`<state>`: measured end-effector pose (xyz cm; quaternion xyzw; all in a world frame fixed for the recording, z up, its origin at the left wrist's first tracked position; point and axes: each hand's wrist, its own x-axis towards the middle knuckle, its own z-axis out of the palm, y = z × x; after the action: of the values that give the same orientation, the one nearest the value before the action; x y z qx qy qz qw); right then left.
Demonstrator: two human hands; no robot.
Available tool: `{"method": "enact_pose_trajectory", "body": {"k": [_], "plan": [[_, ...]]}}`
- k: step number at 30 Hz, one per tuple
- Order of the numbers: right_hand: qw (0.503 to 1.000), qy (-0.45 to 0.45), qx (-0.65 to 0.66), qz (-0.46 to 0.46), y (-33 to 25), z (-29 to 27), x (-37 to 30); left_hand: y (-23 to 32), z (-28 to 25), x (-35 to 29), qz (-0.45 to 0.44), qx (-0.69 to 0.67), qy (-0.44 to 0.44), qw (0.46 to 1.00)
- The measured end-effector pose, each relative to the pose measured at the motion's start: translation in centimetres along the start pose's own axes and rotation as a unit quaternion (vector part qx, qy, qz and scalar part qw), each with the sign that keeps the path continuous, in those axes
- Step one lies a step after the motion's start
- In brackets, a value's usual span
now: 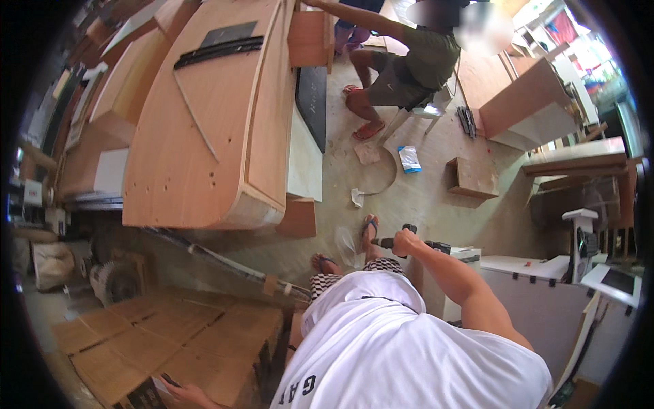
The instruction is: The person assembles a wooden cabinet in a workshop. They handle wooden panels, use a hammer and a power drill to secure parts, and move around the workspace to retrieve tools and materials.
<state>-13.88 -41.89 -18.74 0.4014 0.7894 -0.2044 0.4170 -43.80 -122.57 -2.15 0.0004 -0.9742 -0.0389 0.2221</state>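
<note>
My right hand (407, 243) is closed round the grip of a cordless drill (436, 246), which is held level in front of my body above the floor. At the lower left, my left hand (185, 395) has its fingers closed at the edge of a small black box (145, 395) with pale print. That box is beside large brown cardboard cartons (184, 334), and the picture's edge cuts part of it off.
A long curved wooden panel unit (197, 136) stands ahead on the left, with black strips (218, 51) on top. A person (415, 65) sits ahead on a low stool. A blue-and-white packet (409, 159) and a small wooden box (472, 178) lie on the floor. White cabinets (528, 307) stand on the right.
</note>
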Motion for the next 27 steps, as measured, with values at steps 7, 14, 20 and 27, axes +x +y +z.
{"method": "enact_pose_trajectory", "body": {"k": [7, 14, 20, 27], "plan": [[0.996, 0.011, 0.082, 0.026, 2.4, 2.6, 0.6, 18.0, -4.3, 10.7, 0.041, -0.124, 0.119, 0.984], [0.986, 0.073, 0.148, 0.030, 5.8, 3.8, 1.6, 38.1, -8.5, 19.1, 0.187, -0.373, 0.113, 0.902], [0.985, 0.051, 0.159, 0.039, 9.2, 6.0, 3.8, 51.9, -8.5, 22.7, 0.262, -0.410, 0.089, 0.869], [0.986, 0.053, 0.152, 0.037, 12.6, 9.1, 7.8, 57.2, -1.8, 26.6, 0.284, -0.269, 0.033, 0.920]]}}
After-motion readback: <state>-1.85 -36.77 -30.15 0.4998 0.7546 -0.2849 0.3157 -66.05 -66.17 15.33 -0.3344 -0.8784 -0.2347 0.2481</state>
